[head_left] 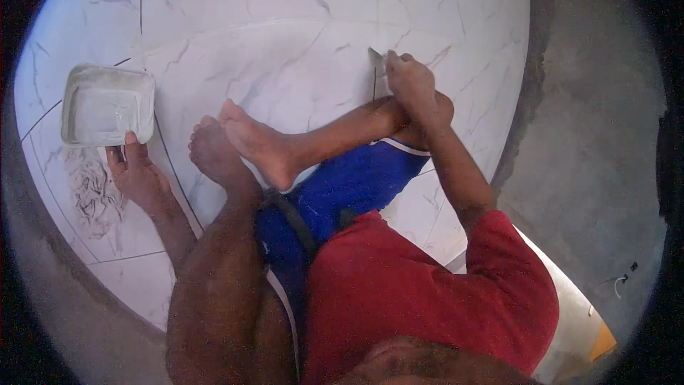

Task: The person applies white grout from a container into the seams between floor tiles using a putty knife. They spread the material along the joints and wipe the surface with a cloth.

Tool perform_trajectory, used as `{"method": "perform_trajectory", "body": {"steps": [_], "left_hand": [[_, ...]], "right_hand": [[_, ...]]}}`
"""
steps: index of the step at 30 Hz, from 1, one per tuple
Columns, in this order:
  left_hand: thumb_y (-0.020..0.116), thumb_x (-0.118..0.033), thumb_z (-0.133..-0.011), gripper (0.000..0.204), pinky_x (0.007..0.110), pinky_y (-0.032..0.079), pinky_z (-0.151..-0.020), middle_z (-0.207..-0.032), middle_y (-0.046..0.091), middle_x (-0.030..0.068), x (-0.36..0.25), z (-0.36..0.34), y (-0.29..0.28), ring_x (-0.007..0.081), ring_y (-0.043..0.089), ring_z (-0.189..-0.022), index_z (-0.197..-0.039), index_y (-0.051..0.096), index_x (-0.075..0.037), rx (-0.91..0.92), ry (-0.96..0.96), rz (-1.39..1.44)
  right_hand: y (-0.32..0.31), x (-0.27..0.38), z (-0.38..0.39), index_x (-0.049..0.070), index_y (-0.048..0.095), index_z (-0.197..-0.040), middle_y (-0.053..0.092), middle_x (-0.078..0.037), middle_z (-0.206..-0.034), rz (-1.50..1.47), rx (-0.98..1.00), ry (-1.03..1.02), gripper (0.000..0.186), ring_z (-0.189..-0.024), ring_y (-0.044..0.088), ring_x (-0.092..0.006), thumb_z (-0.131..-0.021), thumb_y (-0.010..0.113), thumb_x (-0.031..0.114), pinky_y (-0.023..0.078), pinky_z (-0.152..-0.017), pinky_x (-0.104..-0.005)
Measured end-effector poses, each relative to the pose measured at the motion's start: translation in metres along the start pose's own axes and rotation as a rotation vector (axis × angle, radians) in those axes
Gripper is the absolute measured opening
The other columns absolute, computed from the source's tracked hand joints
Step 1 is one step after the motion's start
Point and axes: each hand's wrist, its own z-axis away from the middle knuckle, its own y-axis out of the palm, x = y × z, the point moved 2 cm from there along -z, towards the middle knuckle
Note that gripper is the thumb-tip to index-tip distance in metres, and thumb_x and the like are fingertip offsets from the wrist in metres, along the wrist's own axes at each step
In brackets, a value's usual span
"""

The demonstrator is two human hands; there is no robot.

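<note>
My left hand (pixel 144 177) grips the near edge of a shallow, square white plastic container (pixel 147 103), thumb over the rim and fingers partly hidden beneath. Whitish residue coats its inside. My right hand (pixel 412 85) is closed around a small putty knife (pixel 376 57), whose metal blade shows past the fingers while its handle is hidden. The blade is at a joint between white marble-patterned tiles (pixel 285 50). A dark stretch of that joint (pixel 375 84) runs just below the blade, and a paler stretch continues above it.
My bare feet (pixel 256 139) and bent legs lie between my hands. A crumpled pale cloth (pixel 96 196) is on the tiles below the container. Grey concrete floor (pixel 591 135) borders the tiles on the right. Something orange (pixel 603 342) shows at the lower right.
</note>
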Motion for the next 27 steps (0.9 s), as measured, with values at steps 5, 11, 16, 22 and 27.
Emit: {"method": "perform_trajectory", "body": {"steps": [5,11,16,22,27], "left_hand": [[0.069,-0.003,-0.093,0.045,0.031,0.053,-0.090,-0.124,0.062,0.0130,0.006,0.001,0.011,0.0194,0.062,-0.109,-0.134,0.052,0.006,0.008,-0.003,0.011],[0.068,-0.002,-0.094,0.048,0.033,0.054,-0.091,-0.126,0.062,0.0141,0.003,-0.003,0.019,0.0214,0.063,-0.110,-0.138,0.049,0.006,0.002,-0.044,0.013],[0.071,-0.009,-0.094,0.044,0.031,0.058,-0.087,-0.121,0.065,0.0147,0.005,-0.007,0.023,0.0222,0.067,-0.105,-0.131,0.054,0.006,0.025,-0.006,-0.030],[0.070,-0.008,-0.094,0.040,0.032,0.057,-0.087,-0.122,0.064,0.0141,0.003,-0.002,0.023,0.0221,0.066,-0.106,-0.129,0.055,0.005,0.001,0.007,-0.020],[0.071,-0.009,-0.094,0.041,0.032,0.057,-0.089,-0.123,0.064,0.0132,0.004,0.000,0.013,0.0225,0.066,-0.107,-0.129,0.056,0.004,0.003,-0.002,-0.023]], "right_hand": [[0.004,0.025,0.024,-0.002,0.059,-0.119,0.068,-0.023,-0.106,-0.086,0.081,0.078,0.031,-0.088,0.072,-0.0403,-0.094,0.051,0.015,0.060,-0.074,-0.0496],[0.014,0.026,0.037,-0.002,0.060,-0.112,0.070,-0.023,-0.096,-0.117,0.077,0.062,0.027,-0.083,0.072,-0.0403,-0.095,0.051,0.018,0.060,-0.071,-0.0496],[-0.002,0.018,0.035,0.002,0.063,-0.105,0.070,-0.023,-0.095,-0.083,0.142,0.059,0.025,-0.080,0.071,-0.0407,-0.098,0.051,0.023,0.058,-0.073,-0.0518],[-0.009,-0.031,0.027,0.011,0.072,-0.107,0.073,-0.015,-0.094,-0.283,-0.038,-0.018,0.027,-0.086,0.073,-0.0354,-0.095,0.056,0.029,0.058,-0.076,-0.0503],[-0.010,-0.050,0.026,0.011,0.072,-0.120,0.072,-0.012,-0.112,-0.309,0.011,-0.179,0.031,-0.101,0.069,-0.0334,-0.095,0.062,0.027,0.055,-0.089,-0.0403]]}}
